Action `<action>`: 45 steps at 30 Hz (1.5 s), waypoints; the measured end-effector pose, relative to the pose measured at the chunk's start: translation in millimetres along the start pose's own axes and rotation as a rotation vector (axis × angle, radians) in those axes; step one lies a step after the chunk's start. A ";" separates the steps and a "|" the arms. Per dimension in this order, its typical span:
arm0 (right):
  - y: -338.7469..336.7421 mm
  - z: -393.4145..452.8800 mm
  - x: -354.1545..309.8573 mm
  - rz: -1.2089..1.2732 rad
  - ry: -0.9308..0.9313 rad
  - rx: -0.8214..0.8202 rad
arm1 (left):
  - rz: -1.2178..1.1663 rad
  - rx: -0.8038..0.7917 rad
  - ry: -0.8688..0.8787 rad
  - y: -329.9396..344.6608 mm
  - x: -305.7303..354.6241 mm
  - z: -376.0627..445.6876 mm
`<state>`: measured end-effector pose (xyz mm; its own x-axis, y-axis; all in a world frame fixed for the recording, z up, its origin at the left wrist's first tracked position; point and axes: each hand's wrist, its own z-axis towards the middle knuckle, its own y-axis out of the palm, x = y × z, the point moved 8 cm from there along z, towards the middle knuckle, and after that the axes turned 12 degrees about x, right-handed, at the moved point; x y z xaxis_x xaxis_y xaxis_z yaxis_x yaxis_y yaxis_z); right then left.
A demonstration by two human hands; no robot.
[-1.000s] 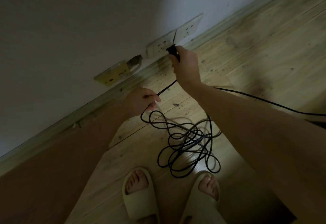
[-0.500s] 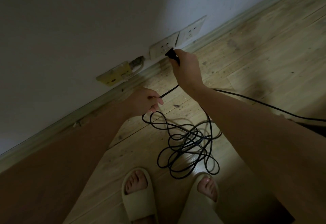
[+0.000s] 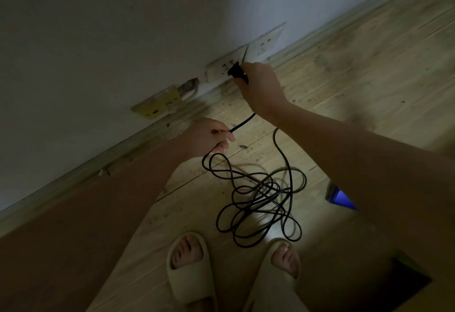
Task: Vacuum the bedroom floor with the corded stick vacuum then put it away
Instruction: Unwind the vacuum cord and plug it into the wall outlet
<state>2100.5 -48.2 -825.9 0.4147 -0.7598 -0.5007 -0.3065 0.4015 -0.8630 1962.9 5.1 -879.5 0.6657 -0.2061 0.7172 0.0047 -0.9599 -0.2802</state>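
Now the right hand (image 3: 258,85), gripping the plug (image 3: 236,73), had edged it up against the wall socket (image 3: 222,69); left hand (image 3: 209,135) pinched the cord (image 3: 258,196). Power-up looked near.

The right hand (image 3: 258,88) and its black plug (image 3: 237,72) crowd the front of the near socket (image 3: 221,68), while the far socket (image 3: 264,42) just beside it has open wall and bare floor (image 3: 357,65) before it. A yellowed plate (image 3: 157,105) with a loose cable end juts from the wall left of the sockets, above the left hand (image 3: 209,135). A tangled cord (image 3: 261,198) covers the boards between the hands and the slippers (image 3: 190,272), and a blue-lit object (image 3: 341,199) lies right of the tangle.
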 end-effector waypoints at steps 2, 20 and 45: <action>1.7 1.3 3.9 0.112 0.053 -0.050 | 0.018 -0.002 -0.010 -0.6 -1.3 -0.2; 2.4 -0.6 -14.1 0.178 0.203 0.136 | 0.129 -0.013 -0.007 -28.4 -6.5 -14.1; -120.6 -205.0 7.1 0.125 0.495 -0.280 | 0.395 0.018 -0.049 -16.3 106.0 -120.0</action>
<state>1964.7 -206.9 -711.8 -0.0680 -0.8910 -0.4489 -0.5700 0.4040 -0.7155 1943.9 -23.8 -722.4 0.6534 -0.5495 0.5207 -0.2466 -0.8048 -0.5399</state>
